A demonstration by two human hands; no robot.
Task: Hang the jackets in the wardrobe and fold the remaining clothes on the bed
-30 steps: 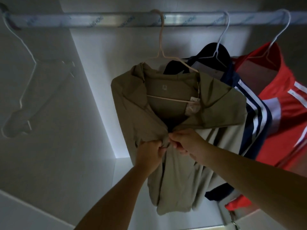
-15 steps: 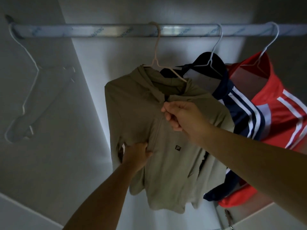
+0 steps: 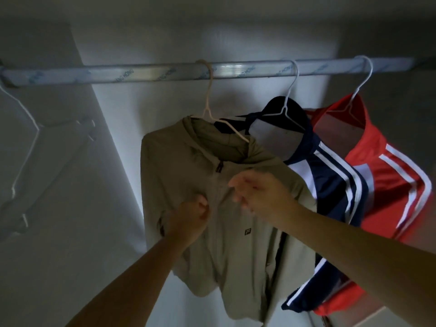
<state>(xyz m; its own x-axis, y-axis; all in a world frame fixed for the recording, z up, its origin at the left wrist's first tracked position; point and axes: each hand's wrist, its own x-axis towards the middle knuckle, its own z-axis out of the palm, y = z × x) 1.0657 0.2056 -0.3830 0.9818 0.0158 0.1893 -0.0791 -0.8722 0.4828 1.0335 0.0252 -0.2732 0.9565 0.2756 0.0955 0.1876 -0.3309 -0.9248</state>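
A beige zip jacket (image 3: 179, 175) hangs zipped on a pale hanger (image 3: 208, 100) from the wardrobe rail (image 3: 165, 73). Its zip pull (image 3: 219, 167) sits near the collar. My left hand (image 3: 191, 218) has its fingers curled into the jacket's front fabric beside the zip line, at chest height. My right hand (image 3: 259, 194) is blurred, its fingers loose and spread just right of the zip, holding nothing. To the right hang a navy jacket with white stripes (image 3: 330, 175) and a red jacket with white stripes (image 3: 391, 175), each on a white hanger.
An empty white wire hanger (image 3: 30, 138) hangs at the rail's left end against the wardrobe's side wall (image 3: 59, 208). The lit white back wall (image 3: 132, 128) is behind the clothes. Between the empty hanger and the beige jacket is a stretch of bare rail.
My right hand drew the zip up to the collar, then let go and dropped lower. My left hand moved up along the jacket's front. The jacket went from open to zipped.
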